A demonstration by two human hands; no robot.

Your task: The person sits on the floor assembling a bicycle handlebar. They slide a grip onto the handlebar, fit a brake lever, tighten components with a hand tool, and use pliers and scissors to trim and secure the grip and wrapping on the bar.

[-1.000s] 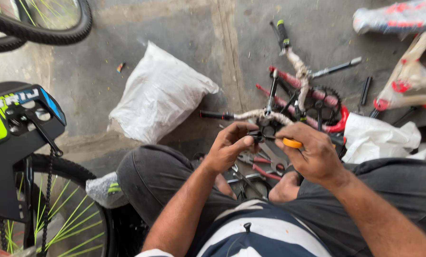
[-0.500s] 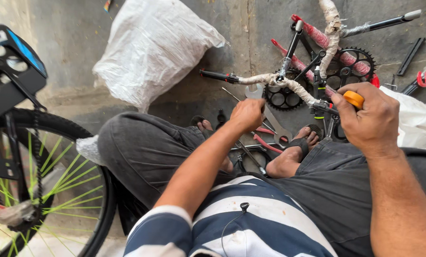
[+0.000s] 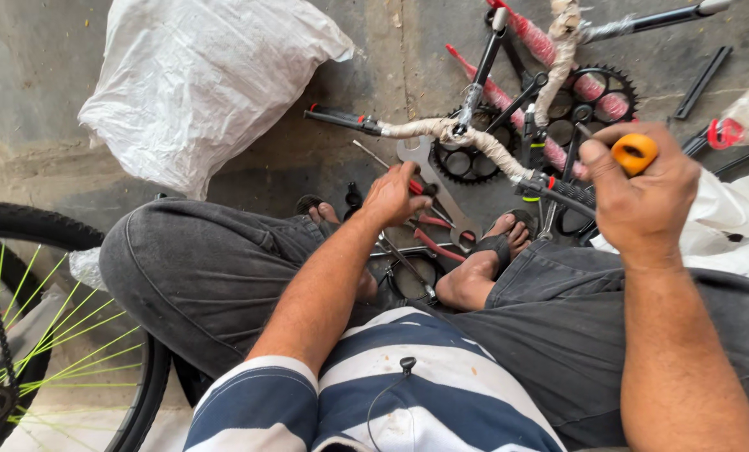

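My right hand (image 3: 642, 188) is raised at the right, closed around a screwdriver with an orange handle (image 3: 635, 152), close to the brake lever end of a paper-wrapped handlebar (image 3: 441, 131). My left hand (image 3: 395, 197) reaches down to a pile of tools on the floor between my feet. Its fingers curl over a red-handled tool (image 3: 417, 187) beside a large flat wrench (image 3: 414, 155). The handlebar belongs to a partly wrapped red bicycle frame (image 3: 550, 46) lying on the concrete ahead of me.
A big white sack (image 3: 198, 79) lies at the upper left. Black chainrings (image 3: 466, 163) sit under the frame. A bicycle wheel with green spokes (image 3: 48, 335) stands at my left knee. White plastic wrapping (image 3: 726, 218) lies at the right. I sit cross-legged in sandals.
My left hand has left the handlebar and dropped to the tools on the floor. My right hand keeps the screwdriver and has shifted right as my view tilted down and closer.
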